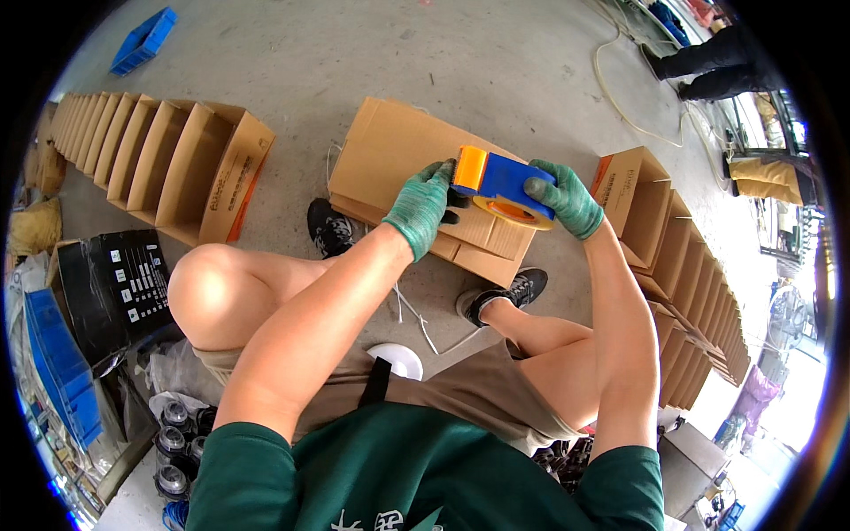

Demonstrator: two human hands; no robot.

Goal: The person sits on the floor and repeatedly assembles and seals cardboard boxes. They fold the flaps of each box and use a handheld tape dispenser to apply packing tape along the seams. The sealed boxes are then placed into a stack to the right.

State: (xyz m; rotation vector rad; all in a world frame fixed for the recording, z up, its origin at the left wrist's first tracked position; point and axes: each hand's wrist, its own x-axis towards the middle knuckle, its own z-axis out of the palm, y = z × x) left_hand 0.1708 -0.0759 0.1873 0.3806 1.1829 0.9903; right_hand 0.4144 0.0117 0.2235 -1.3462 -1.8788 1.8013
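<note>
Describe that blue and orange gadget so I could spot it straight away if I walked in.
Start at the stack of flattened cardboard boxes on the concrete floor, between two rows of open cartons. Just above it, two hands in green gloves hold the tape dispenser, the left hand at its orange front, the right hand on its handle. It is the only bright blue and orange thing among all the brown cardboard.

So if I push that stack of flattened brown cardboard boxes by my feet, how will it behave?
The stack of flattened brown cardboard boxes would probably slide rather than tip, since it lies flat on the smooth grey concrete floor. It looks fairly light. The loose upper sheets may shift apart, as nothing visibly binds them.
</note>
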